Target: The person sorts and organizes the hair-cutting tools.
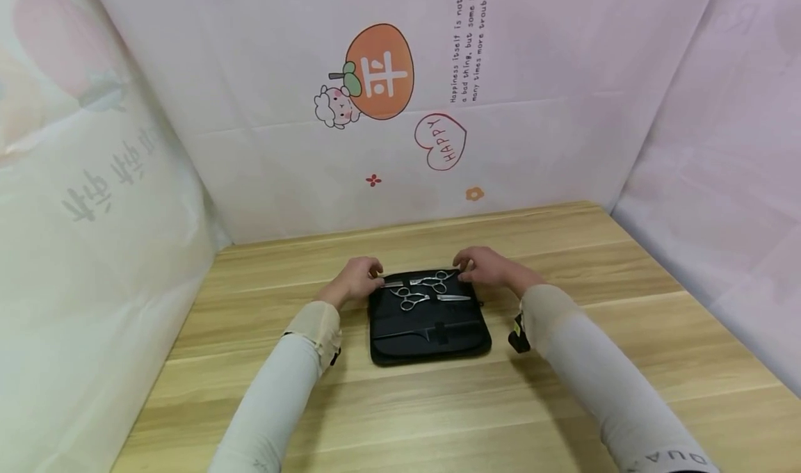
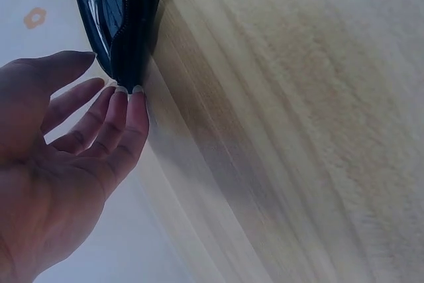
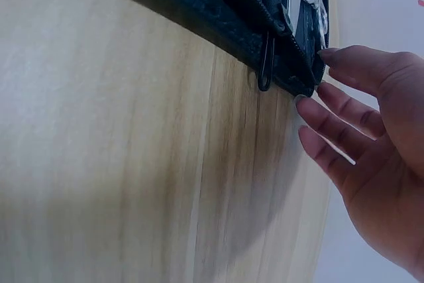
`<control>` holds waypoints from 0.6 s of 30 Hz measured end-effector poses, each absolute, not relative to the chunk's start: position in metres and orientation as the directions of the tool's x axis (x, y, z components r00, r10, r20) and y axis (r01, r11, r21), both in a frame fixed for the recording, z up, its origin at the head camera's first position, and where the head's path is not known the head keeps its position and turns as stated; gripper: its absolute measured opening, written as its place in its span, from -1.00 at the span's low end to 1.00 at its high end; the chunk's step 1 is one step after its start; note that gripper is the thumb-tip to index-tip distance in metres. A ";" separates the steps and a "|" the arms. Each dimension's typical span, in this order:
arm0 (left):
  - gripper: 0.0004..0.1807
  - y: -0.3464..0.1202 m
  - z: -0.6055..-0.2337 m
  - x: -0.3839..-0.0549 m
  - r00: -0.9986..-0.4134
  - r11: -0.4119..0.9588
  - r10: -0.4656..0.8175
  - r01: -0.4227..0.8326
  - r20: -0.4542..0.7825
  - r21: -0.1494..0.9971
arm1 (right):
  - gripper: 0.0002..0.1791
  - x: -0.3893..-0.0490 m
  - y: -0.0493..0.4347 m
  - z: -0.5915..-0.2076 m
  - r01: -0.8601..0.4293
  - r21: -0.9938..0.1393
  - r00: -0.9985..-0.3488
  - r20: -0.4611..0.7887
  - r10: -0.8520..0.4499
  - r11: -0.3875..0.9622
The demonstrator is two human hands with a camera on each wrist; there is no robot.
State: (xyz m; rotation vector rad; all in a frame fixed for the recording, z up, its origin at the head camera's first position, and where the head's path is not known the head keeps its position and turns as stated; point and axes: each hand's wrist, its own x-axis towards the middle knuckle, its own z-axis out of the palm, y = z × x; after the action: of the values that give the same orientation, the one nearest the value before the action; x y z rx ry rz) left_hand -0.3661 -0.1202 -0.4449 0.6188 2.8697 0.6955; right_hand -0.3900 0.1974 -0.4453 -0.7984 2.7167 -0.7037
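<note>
Two far corners of a black case [image 1: 403,351] were between my fingers. My left hand [image 1: 359,278] pinched the left one, thumb above and the other fingertips [image 2: 137,91] against the outer edge; my right hand [image 1: 488,268] pinched the right one in much the same way, its fingers only gently bent. The case lay unzipped on the wooden table [image 1: 438,417], inside face up, between my forearms.

Inside it, one pair of silver scissors [image 1: 421,298] pointed right, its handle rings toward my left, with the blade passing under a black strap and its tip showing beyond. Above that, near the far edge, a second pair [image 1: 428,280] pointed left, also strapped across the blades, its rings close to my right thumb. Lower down, a black comb [image 1: 400,333] lay across the case, dark on dark, so its teeth were hard to make out. A zip pull [image 3: 265,64] hung at the right side.

Pale sleeves [image 1: 275,396] covered my arms. Behind the table rose a white cloth [image 1: 281,167], printed with an orange fruit [image 1: 398,42] and a heart [image 1: 432,138] reading HAPPY.
</note>
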 end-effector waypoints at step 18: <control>-0.92 -0.113 -0.449 -0.377 -0.923 0.855 0.384 0.344 -0.029 0.387 | -0.95 -0.400 0.187 -0.454 -0.429 -0.459 -0.857 -0.065 -0.511 0.778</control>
State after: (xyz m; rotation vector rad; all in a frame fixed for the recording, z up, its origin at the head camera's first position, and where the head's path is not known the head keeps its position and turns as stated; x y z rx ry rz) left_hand -0.3773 -0.1130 -0.4494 0.5751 2.9242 0.5809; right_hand -0.3996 0.1872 -0.4542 -0.7436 2.7838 -0.6519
